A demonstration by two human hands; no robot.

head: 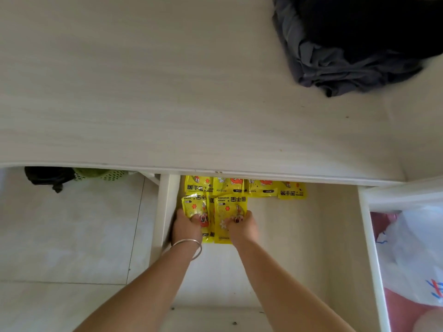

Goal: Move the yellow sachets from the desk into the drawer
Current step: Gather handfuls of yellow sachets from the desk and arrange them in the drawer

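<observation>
Both hands are down in the open drawer (299, 248): the left hand (187, 227) presses one yellow sachet (194, 206) at the drawer's left wall, the right hand (242, 227) holds another (230, 212) beside it. More sachets (263, 188) line the back, under the counter (167, 104) edge.

Yellow sachets (230, 212) flat in drawer (299, 236)

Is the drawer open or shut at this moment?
Open. The drawer is pulled out from under the desk, its floor exposed, with yellow sachets lying inside and both hands reaching in.
</observation>
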